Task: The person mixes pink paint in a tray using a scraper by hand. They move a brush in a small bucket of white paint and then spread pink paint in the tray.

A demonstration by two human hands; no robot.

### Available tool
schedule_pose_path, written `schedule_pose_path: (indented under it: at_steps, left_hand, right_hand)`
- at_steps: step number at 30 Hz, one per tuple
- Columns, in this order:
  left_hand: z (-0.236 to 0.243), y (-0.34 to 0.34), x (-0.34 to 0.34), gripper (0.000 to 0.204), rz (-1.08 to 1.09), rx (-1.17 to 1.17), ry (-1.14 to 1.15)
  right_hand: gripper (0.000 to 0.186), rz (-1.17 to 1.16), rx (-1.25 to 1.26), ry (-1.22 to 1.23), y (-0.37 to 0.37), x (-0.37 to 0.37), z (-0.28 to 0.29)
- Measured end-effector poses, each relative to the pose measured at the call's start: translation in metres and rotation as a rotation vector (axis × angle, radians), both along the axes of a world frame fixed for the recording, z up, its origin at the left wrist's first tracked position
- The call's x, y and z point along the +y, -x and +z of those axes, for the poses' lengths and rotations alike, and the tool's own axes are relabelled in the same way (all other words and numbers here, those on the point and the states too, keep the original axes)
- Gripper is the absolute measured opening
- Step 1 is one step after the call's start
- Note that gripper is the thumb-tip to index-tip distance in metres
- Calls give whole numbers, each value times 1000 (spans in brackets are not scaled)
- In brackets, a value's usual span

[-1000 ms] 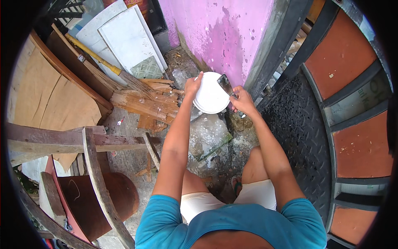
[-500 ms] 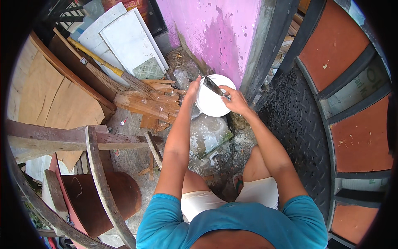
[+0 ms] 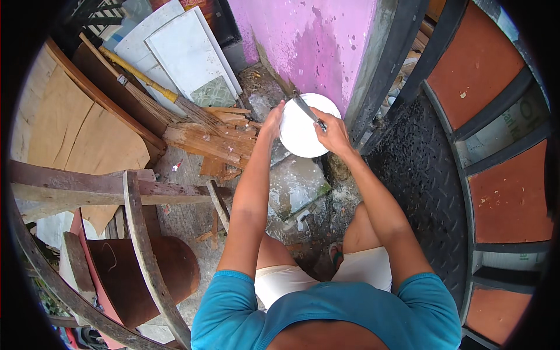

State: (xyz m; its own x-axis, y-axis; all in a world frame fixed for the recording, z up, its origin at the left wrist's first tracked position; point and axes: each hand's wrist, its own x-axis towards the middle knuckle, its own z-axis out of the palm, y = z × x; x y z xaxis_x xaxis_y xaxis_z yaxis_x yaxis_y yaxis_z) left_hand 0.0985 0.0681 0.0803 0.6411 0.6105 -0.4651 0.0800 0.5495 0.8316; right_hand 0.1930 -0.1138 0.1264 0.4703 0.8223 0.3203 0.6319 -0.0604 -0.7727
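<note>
My left hand [image 3: 272, 121] is closed on the left edge of a white round lid [image 3: 306, 140], held out in front of me near the pink wall's base. My right hand [image 3: 331, 135] grips the handle of a metal putty knife [image 3: 303, 105] over the lid. The knife's blade slants up and left, reaching the lid's upper rim; whether it touches the surface I cannot tell.
A pink wall [image 3: 303, 41] stands ahead. Brooms [image 3: 151, 84], white boards [image 3: 192, 58] and broken wood [image 3: 204, 140] lie or lean at left, with wooden frames [image 3: 140, 245] nearer. A black metal panel [image 3: 426, 192] with red sections [image 3: 501, 204] lines the right.
The knife's blade has swung leftward from the lid's right side to slant across its upper part, with my right hand turning. The lid has shifted a little up and to the right.
</note>
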Motion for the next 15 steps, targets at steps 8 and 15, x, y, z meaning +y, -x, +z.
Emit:
schedule_pose_path:
  at_steps: [8, 15]
  left_hand:
    - [-5, 22, 11, 63, 31, -32, -110]
    - [7, 33, 9, 53, 232, -87, -302]
  right_hand:
    - [47, -35, -71, -39, -2, -2, 6]
    - [42, 159, 393, 257, -16, -7, 0]
